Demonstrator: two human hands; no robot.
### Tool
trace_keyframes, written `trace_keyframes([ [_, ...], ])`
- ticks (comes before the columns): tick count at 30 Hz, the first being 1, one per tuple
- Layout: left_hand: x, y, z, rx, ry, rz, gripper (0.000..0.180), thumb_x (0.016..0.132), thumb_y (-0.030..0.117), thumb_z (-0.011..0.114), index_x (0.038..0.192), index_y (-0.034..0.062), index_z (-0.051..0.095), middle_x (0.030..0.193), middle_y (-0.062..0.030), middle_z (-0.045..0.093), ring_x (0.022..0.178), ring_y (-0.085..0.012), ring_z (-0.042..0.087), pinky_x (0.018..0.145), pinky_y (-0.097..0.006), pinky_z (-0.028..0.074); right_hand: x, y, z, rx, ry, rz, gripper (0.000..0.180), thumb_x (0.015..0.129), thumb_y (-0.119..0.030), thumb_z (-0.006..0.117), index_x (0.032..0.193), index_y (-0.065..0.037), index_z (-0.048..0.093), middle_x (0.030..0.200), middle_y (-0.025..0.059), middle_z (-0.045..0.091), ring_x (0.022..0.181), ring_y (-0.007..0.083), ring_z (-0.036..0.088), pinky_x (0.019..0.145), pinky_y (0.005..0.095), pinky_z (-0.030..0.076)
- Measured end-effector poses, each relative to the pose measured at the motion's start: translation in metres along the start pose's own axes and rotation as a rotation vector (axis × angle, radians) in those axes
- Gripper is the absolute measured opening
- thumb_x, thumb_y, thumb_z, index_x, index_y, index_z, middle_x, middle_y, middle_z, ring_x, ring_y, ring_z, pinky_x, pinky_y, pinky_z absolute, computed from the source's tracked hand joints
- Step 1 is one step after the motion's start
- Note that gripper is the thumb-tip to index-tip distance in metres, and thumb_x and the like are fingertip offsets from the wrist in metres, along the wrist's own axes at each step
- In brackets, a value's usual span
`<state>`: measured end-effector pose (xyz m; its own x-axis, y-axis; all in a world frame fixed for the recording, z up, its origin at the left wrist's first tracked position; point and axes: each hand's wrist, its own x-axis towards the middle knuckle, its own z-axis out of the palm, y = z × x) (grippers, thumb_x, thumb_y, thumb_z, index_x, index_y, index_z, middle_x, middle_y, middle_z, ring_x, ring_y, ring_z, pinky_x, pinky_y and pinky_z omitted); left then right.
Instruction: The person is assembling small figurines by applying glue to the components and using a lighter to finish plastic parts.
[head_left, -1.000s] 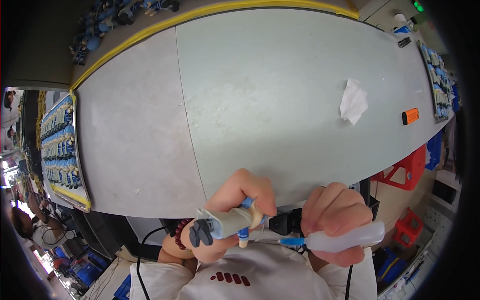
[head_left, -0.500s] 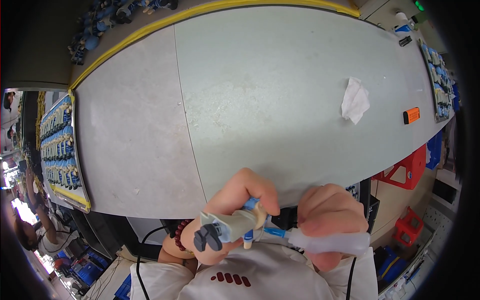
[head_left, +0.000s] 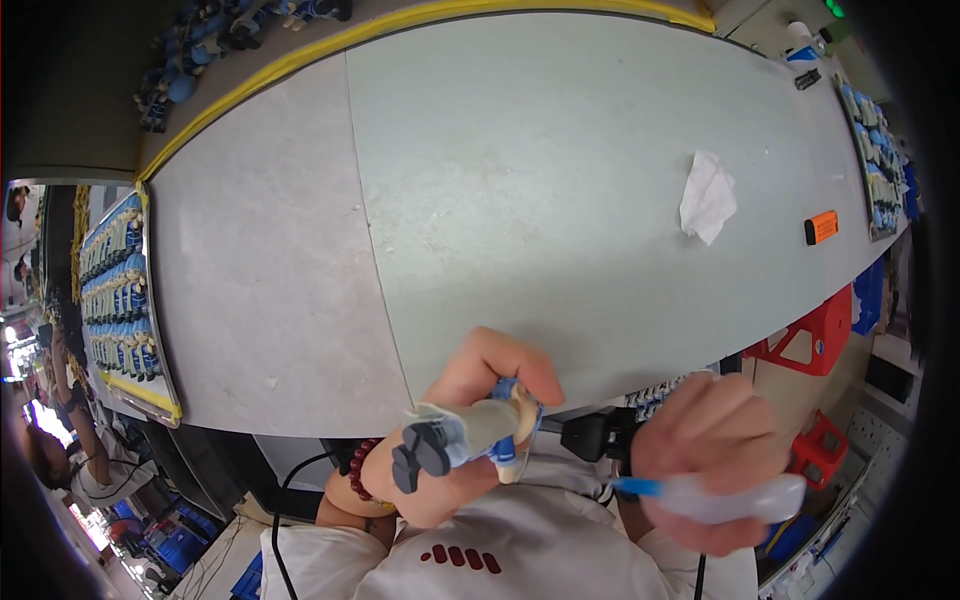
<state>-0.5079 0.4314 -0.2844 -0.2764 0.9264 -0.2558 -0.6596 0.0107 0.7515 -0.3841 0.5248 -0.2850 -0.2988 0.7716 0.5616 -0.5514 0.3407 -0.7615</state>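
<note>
A small figurine (head_left: 475, 430) with dark shoes, pale trousers and blue parts lies tilted in my left hand (head_left: 462, 488), its shoes toward the lower left. Thumb and fingers wrap round it, and a beaded bracelet circles that wrist. To the right, my right hand (head_left: 705, 450) is closed around a translucent white squeeze bottle (head_left: 765, 499). The bottle's thin blue nozzle (head_left: 637, 486) points left toward the figurine, apart from it. Part of the figurine's upper body is hidden by my left fingers.
A crumpled white tissue (head_left: 708, 198) and an orange box-shaped item (head_left: 822, 228) lie on the table (head_left: 520, 200). Trays of figurines stand at the left (head_left: 120, 290) and far right (head_left: 872, 160). More figurines (head_left: 190, 60) lie beyond the yellow edge. Red stools (head_left: 820, 335) stand at the right.
My right hand has moved right with the squeeze bottle, drawing the nozzle away from the figurine. My left hand has turned the figurine slightly and still holds it.
</note>
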Motion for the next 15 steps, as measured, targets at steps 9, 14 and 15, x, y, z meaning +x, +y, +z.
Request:
trace_keyframes([
  [9, -0.002, 0.005, -0.004, 0.272, -0.157, 0.087, 0.038, 0.072, 0.016, 0.071, 0.095, 0.0007, 0.046, 0.069, -0.0069, 0.053, 0.052, -0.0073, 0.047, 0.046, -0.021, 0.035, 0.012, -0.002, -0.038, 0.152, 0.159, 0.014, 0.040, 0.088, -0.042, 0.040, 0.087, -0.004, 0.051, 0.064, 0.0038, 0.036, 0.057, 0.0130, 0.038, 0.047, 0.0226, 0.031],
  [14, -0.001, 0.012, -0.013, 0.525, -0.295, 0.128, 0.034, 0.077, 0.016, 0.061, 0.104, 0.0022, 0.046, 0.086, -0.0062, 0.059, 0.070, -0.0137, 0.059, 0.063, -0.024, 0.045, 0.012, 0.005, -0.051, 0.207, 0.147, 0.057, 0.044, 0.088, -0.041, 0.039, 0.096, -0.001, 0.054, 0.065, 0.0045, 0.039, 0.057, 0.0130, 0.037, 0.046, 0.0233, 0.031],
  [15, -0.001, 0.011, -0.015, 0.566, -0.302, 0.146, 0.034, 0.076, 0.016, 0.062, 0.103, 0.0023, 0.046, 0.084, -0.0059, 0.059, 0.069, -0.0153, 0.059, 0.062, -0.024, 0.045, 0.014, 0.007, -0.053, 0.173, 0.149, 0.057, 0.046, 0.088, -0.041, 0.039, 0.100, 0.001, 0.053, 0.067, 0.0048, 0.041, 0.058, 0.0127, 0.037, 0.047, 0.0229, 0.030],
])
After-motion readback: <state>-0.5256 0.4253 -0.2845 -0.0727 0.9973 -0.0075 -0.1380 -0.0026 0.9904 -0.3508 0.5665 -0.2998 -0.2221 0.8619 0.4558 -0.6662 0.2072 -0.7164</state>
